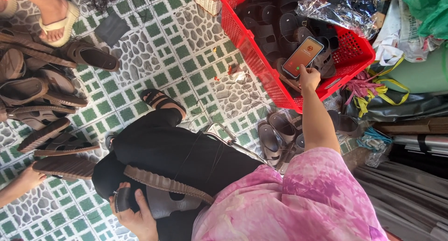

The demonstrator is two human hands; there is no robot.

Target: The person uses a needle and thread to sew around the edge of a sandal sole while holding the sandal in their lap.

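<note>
My right hand point(309, 77) reaches out over a red plastic basket point(254, 59) and holds a smartphone point(302, 57) with a lit orange screen by its lower end. My left hand point(136, 216) rests on my lap and grips a brown sandal point(170, 194) with a ridged sole, pressed against my black trousers. The basket is filled with dark sandals point(280, 21). I wear a pink patterned top, and my foot in a dark sandal point(161, 100) stretches out on the tiled floor.
Many brown sandals point(42, 101) lie piled at the left on green and grey tiles. Another person's hand point(28, 178) holds a sandal sole point(65, 166); someone's foot point(56, 21) is at top left. More sandals point(275, 136), plastic bags point(345, 7) and bundles are at the right.
</note>
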